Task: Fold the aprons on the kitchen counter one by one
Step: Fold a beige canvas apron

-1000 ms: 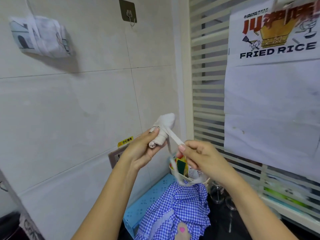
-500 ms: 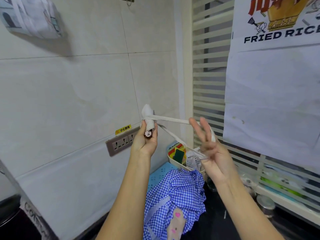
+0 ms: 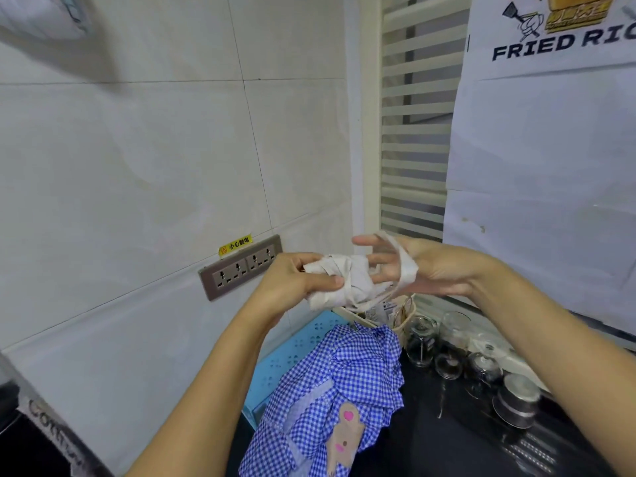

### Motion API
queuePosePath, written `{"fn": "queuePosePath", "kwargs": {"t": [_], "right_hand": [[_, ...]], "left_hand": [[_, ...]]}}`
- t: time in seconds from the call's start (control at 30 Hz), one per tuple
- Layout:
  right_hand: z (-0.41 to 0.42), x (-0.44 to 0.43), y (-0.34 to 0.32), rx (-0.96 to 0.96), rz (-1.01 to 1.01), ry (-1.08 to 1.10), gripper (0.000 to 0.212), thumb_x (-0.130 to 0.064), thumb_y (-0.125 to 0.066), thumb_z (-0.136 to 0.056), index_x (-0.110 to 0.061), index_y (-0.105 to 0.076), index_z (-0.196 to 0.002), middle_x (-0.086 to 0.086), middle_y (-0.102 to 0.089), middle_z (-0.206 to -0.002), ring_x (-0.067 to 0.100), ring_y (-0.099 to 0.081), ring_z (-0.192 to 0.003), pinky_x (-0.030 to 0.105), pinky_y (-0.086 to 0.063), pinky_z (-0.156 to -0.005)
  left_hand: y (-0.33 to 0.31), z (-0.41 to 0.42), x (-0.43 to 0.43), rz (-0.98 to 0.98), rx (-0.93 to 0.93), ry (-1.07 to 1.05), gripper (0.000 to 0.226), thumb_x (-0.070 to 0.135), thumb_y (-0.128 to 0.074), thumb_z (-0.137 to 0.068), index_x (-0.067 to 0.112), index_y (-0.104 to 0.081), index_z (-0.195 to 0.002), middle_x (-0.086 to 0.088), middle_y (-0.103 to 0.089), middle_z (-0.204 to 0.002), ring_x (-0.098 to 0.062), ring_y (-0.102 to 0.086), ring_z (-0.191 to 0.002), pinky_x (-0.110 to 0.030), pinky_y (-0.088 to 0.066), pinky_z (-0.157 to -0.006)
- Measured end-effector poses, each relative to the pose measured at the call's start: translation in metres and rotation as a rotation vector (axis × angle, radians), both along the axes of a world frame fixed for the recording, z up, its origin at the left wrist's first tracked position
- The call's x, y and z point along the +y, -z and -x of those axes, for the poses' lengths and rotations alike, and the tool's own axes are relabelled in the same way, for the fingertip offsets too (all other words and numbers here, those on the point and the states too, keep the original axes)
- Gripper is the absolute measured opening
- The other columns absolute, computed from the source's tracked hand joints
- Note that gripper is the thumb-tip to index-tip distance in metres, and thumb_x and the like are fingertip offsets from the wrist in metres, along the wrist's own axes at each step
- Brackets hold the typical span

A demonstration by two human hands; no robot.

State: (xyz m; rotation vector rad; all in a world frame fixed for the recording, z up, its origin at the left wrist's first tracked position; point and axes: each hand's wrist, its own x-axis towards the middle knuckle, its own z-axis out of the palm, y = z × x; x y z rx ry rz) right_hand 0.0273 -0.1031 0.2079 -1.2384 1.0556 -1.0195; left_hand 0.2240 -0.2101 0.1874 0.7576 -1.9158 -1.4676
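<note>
Your left hand (image 3: 292, 282) grips the rolled beige apron (image 3: 347, 284) above the dark counter (image 3: 447, 442); your right hand (image 3: 430, 270) is spread-fingered, the strap (image 3: 407, 268) draped across it. A blue checked apron (image 3: 337, 383) lies heaped on a blue crate (image 3: 303, 342) below, by the tiled wall (image 3: 137, 166) and glass jars (image 3: 421, 339).

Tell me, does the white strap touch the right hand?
Touching. The head view shows the white strap lying directly across the open palm of the right hand, with no gap.
</note>
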Motion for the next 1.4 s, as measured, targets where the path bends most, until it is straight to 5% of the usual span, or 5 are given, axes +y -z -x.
{"fn": "queuePosePath", "kwargs": {"t": [0.47, 0.77, 0.93, 1.2, 1.4], "right_hand": [[-0.007, -0.044, -0.011, 0.301, -0.197, 0.159, 0.081, -0.047, -0.084, -0.051, 0.002, -0.063, -0.112, 0.016, -0.069, -0.112, 0.024, -0.066, -0.106, 0.04, -0.045, -0.103], [-0.015, -0.043, -0.011, 0.409, 0.228, 0.58, 0.03, -0.038, -0.066, -0.085, -0.013, -0.069, -0.068, -0.001, -0.07, -0.073, 0.013, -0.064, -0.08, 0.023, -0.053, -0.082], [-0.023, -0.034, -0.004, 0.516, 0.257, 0.398, 0.027, -0.038, -0.053, -0.095, -0.016, -0.064, -0.084, 0.003, -0.071, -0.1, 0.019, -0.066, -0.101, 0.045, -0.045, -0.103], [-0.052, -0.013, -0.015, 1.074, 0.176, -0.078, 0.024, -0.006, -0.051, -0.089, -0.005, -0.06, -0.067, 0.012, -0.057, -0.058, 0.015, -0.052, -0.053, 0.028, -0.044, -0.058], [-0.051, -0.004, 0.014, 0.226, 0.083, -0.264, 0.036, 0.002, -0.044, -0.084, 0.0, -0.06, -0.116, 0.005, -0.071, -0.097, 0.013, -0.064, -0.077, 0.023, -0.051, -0.078]], "left_hand": [[0.031, 0.023, 0.035, 0.079, -0.131, 0.401, 0.026, 0.01, -0.076, -0.076, 0.015, -0.074, -0.101, -0.003, -0.072, -0.102, -0.019, -0.068, -0.098, -0.034, -0.053, -0.09], [0.039, 0.005, 0.018, 0.159, -0.252, 0.348, 0.02, 0.013, -0.072, -0.082, 0.021, -0.071, -0.1, 0.001, -0.072, -0.096, -0.015, -0.067, -0.091, -0.031, -0.053, -0.085], [0.048, -0.007, 0.003, 0.182, -0.352, 0.299, 0.016, 0.014, -0.069, -0.085, 0.018, -0.065, -0.1, 0.003, -0.067, -0.093, -0.008, -0.062, -0.083, -0.025, -0.051, -0.079], [0.074, -0.003, -0.005, 0.153, -0.427, 0.094, 0.033, 0.016, -0.073, -0.08, 0.019, -0.049, -0.103, 0.005, -0.057, -0.087, -0.005, -0.052, -0.073, -0.014, -0.038, -0.056], [0.076, 0.0, -0.01, -0.128, -0.074, -0.143, 0.011, 0.003, -0.062, -0.085, 0.009, -0.067, -0.091, -0.009, -0.069, -0.083, -0.022, -0.063, -0.079, -0.035, -0.052, -0.072]]}}
